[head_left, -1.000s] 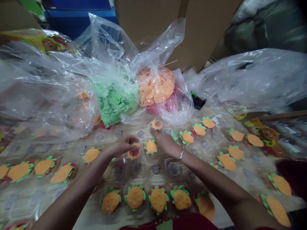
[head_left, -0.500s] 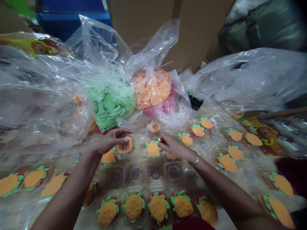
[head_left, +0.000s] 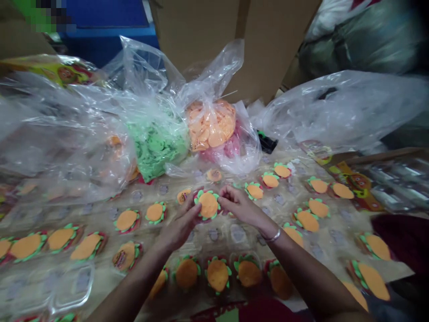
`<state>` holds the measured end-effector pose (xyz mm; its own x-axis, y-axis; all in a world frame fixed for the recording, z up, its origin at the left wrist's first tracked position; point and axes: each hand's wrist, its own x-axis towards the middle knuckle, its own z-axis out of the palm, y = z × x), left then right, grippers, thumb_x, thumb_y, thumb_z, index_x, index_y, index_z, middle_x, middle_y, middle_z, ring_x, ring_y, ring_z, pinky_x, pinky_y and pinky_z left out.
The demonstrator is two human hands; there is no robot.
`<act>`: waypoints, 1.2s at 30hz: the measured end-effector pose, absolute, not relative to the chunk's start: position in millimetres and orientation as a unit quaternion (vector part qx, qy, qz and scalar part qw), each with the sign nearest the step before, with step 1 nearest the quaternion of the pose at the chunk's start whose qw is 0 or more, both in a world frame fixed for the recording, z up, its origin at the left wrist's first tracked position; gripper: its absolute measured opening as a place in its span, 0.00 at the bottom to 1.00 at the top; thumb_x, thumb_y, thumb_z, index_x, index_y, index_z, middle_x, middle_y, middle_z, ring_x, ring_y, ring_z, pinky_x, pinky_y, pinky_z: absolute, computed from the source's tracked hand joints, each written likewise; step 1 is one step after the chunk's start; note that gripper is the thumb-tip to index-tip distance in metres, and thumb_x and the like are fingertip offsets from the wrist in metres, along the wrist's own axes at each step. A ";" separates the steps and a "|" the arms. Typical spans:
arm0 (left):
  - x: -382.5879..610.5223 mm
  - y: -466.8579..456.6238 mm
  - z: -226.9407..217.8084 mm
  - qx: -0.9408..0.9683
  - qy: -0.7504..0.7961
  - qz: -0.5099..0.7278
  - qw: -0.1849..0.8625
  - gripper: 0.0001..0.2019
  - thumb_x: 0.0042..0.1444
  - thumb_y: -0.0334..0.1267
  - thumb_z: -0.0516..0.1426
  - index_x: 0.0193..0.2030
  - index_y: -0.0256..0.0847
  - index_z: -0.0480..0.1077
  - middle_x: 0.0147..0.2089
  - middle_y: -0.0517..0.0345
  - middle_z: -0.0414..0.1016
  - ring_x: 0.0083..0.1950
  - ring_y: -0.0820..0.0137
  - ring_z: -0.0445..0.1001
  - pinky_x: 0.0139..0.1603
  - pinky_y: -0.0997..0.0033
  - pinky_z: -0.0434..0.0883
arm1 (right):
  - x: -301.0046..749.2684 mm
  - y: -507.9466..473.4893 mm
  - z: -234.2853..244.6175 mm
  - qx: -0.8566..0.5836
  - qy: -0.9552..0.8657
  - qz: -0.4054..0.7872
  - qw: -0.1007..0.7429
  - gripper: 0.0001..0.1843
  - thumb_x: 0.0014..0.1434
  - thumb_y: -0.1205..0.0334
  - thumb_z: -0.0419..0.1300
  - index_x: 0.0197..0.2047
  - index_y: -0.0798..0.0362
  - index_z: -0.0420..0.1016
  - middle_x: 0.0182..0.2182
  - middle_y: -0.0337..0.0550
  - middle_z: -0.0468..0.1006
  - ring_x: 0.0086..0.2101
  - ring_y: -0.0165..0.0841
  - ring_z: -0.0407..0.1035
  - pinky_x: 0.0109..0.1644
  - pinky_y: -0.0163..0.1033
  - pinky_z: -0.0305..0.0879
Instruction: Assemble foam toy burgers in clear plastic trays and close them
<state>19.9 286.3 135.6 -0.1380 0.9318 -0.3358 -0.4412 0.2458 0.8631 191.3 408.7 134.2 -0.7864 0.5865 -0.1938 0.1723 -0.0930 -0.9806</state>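
Near the middle of the crowded worktop, a round toy burger with a smooth orange top, a frilled green layer and a red edge [head_left: 208, 205] sat between the person's two bare hands. From the nine o'clock side the left hand [head_left: 182, 223] pinched its edge, the thumb lapping onto the rim and the fingers around the side. At three o'clock the right hand [head_left: 238, 205] met the opposite rim, its fingers curled and bunched towards the thumb; whether they gripped that edge could not be told. A silvery bracelet [head_left: 274, 235] circled the right wrist. Just beside the left hand, between nine and ten o'clock of the burger, lay an orange piece with a dark printed label [head_left: 183, 196]. At six o'clock ran a row of darker orange burgers with green frills [head_left: 217, 273]. Three lighter burgers [head_left: 271, 180] slanted away between two and three o'clock. Farther off, a clear plastic bag of green pieces [head_left: 157, 143] stood between ten and eleven, and a clear bag of orange discs [head_left: 214, 125] at twelve, before a tall brown cardboard box [head_left: 214, 49].
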 end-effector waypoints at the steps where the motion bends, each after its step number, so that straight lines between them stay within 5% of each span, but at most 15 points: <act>1: 24.1 280.2 135.9 0.215 0.498 0.574 0.613 0.27 0.55 0.48 0.59 0.61 0.50 0.63 0.63 0.50 0.65 0.57 0.57 0.70 0.49 0.62 0.71 | 190.7 409.0 132.6 -0.269 -0.653 0.695 0.140 0.12 0.58 0.55 0.59 0.38 0.54 0.65 0.30 0.37 0.71 0.30 0.28 0.70 0.34 0.34 0.67; 3: 28.2 271.9 136.0 0.171 0.504 0.578 0.619 0.28 0.50 0.45 0.64 0.58 0.48 0.66 0.61 0.51 0.68 0.56 0.58 0.71 0.47 0.65 0.72 | 189.3 414.7 129.0 -0.233 -0.640 0.722 0.125 0.20 0.54 0.57 0.63 0.48 0.54 0.65 0.40 0.44 0.74 0.39 0.31 0.72 0.43 0.38 0.69; 7: 29.1 265.8 136.4 0.124 0.471 0.540 0.687 0.23 0.47 0.42 0.66 0.52 0.47 0.71 0.55 0.52 0.73 0.49 0.61 0.75 0.43 0.66 0.74 | 185.6 423.6 131.0 -0.206 -0.634 0.720 0.192 0.33 0.56 0.59 0.60 0.63 0.49 0.55 0.59 0.52 0.65 0.58 0.36 0.62 0.58 0.46 0.62; 10: 26.6 264.9 138.3 0.098 0.452 0.527 0.713 0.20 0.48 0.39 0.65 0.50 0.45 0.71 0.50 0.52 0.76 0.41 0.64 0.78 0.39 0.65 0.75 | 187.8 409.1 144.4 -0.138 -0.732 0.615 0.259 0.25 0.61 0.58 0.56 0.61 0.48 0.59 0.59 0.50 0.66 0.61 0.37 0.57 0.62 0.49 0.57; 13: 21.5 264.1 142.2 0.088 0.441 0.545 0.707 0.18 0.49 0.38 0.65 0.48 0.46 0.72 0.46 0.55 0.77 0.37 0.67 0.78 0.36 0.66 0.75 | 194.8 388.1 154.5 -0.004 -0.854 0.463 0.238 0.24 0.59 0.55 0.60 0.57 0.49 0.64 0.58 0.49 0.66 0.63 0.39 0.53 0.65 0.52 0.52; 17: 20.7 264.5 142.4 0.108 0.421 0.534 0.725 0.18 0.54 0.46 0.60 0.49 0.42 0.73 0.46 0.51 0.78 0.45 0.60 0.77 0.42 0.61 0.74 | 199.3 379.2 145.5 -0.001 -0.893 0.353 0.279 0.25 0.61 0.59 0.60 0.60 0.48 0.60 0.62 0.52 0.59 0.63 0.39 0.53 0.64 0.51 0.55; 23: 28.9 262.2 121.0 0.231 0.506 0.674 0.487 0.26 0.55 0.56 0.55 0.58 0.50 0.66 0.67 0.55 0.61 0.68 0.60 0.57 0.60 0.61 0.64 | 187.7 377.0 126.5 -0.124 -0.798 0.487 0.333 0.13 0.62 0.59 0.59 0.50 0.48 0.71 0.53 0.49 0.71 0.55 0.37 0.65 0.57 0.48 0.65; 28: 17.6 261.2 114.0 0.332 0.552 0.617 0.452 0.19 0.56 0.44 0.59 0.55 0.48 0.70 0.55 0.54 0.74 0.54 0.63 0.71 0.52 0.68 0.68 | 182.5 373.2 120.8 -0.185 -0.660 0.651 0.325 0.10 0.59 0.58 0.62 0.44 0.49 0.76 0.50 0.47 0.74 0.51 0.36 0.69 0.51 0.43 0.70; 36: 12.8 269.2 112.8 0.281 0.566 0.606 0.482 0.15 0.56 0.45 0.59 0.49 0.46 0.77 0.51 0.54 0.77 0.48 0.64 0.74 0.47 0.70 0.69 | 183.9 374.8 116.1 -0.226 -0.584 0.731 0.271 0.14 0.55 0.58 0.65 0.46 0.46 0.76 0.47 0.42 0.77 0.48 0.33 0.71 0.51 0.41 0.69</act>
